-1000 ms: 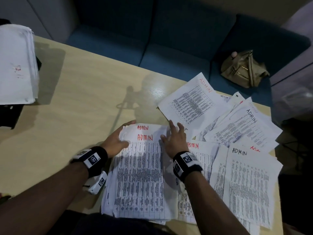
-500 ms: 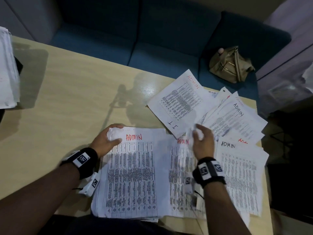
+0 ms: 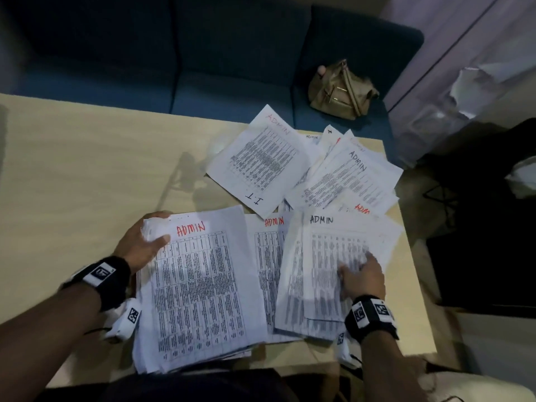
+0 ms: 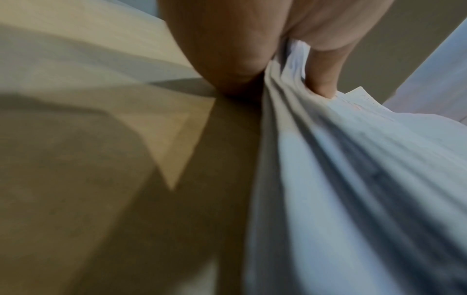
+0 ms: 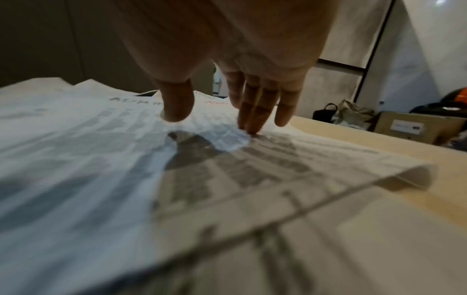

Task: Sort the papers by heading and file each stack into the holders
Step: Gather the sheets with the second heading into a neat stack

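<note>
A thick stack of printed sheets headed ADMIN in red (image 3: 200, 285) lies at the table's near edge. My left hand (image 3: 145, 242) grips its top left corner, thumb on top and fingers under the sheets (image 4: 290, 83). To the right lies a sheet headed ADMIN in black (image 3: 327, 271), on top of other sheets. My right hand (image 3: 361, 274) presses straight fingers (image 5: 252, 119) down on its printed table. Further back, loose sheets fan out, one marked ADMIN and I.T (image 3: 261, 161) and another marked ADMIN (image 3: 351, 175). No holders are in view.
The light wooden table (image 3: 87, 169) stretches away to the left. Behind it stands a dark blue sofa (image 3: 203, 53) with a tan bag (image 3: 339, 91) on the seat. Dark bags (image 3: 478, 213) lie on the floor off the table's right edge.
My right hand has moved from the sheets behind the red ADMIN page to the right and nearer, onto the black ADMIN sheet. The left hand keeps its hold on the stack.
</note>
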{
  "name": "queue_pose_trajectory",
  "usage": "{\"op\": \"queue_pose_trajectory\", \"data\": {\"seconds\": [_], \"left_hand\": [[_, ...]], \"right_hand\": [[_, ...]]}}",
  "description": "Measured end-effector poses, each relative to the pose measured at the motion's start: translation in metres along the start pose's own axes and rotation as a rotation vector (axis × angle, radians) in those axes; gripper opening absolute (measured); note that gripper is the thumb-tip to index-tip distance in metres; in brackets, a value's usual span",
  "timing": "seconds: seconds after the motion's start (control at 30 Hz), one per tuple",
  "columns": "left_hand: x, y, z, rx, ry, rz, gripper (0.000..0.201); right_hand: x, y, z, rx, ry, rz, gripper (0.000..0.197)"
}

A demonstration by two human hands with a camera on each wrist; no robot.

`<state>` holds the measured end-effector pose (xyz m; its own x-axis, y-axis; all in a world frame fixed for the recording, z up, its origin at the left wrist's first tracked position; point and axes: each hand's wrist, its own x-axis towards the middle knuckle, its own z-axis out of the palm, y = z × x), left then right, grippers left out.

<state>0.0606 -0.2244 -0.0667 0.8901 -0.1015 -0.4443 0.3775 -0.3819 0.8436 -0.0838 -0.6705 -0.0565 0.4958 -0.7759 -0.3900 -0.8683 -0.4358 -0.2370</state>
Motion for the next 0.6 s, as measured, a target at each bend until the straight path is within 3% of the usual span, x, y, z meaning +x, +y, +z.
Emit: {"op": "queue_pose_trajectory", "data": {"seconds": [0.1, 0.27, 0.33, 0.43, 0.6], "left_hand": [[0.000, 0.000, -0.001, -0.008, -0.021, 0.031, 0.046], [0.003, -0.006, 0.001, -0.001, 0.012, 0.012, 0.043], [0.003, -0.008, 0.002, -0.001, 0.022, 0.000, 0.041], [0.003, -0.009, 0.004, -0.013, 0.030, -0.016, 0.042], [0.004, -0.009, 0.003, 0.021, 0.019, 0.006, 0.041]], "right_hand": [[-0.001, 0.007, -0.006, -0.010, 0.123, 0.073, 0.080], [0.000, 0.016, -0.018, 0.118, 0.085, 0.137, 0.096], [0.004, 0.020, -0.024, 0.246, 0.098, 0.154, 0.083], [0.001, 0.024, -0.034, 0.257, 0.132, 0.112, 0.049], [-0.011, 0.020, -0.031, 0.158, -0.060, 0.040, 0.025]]}}
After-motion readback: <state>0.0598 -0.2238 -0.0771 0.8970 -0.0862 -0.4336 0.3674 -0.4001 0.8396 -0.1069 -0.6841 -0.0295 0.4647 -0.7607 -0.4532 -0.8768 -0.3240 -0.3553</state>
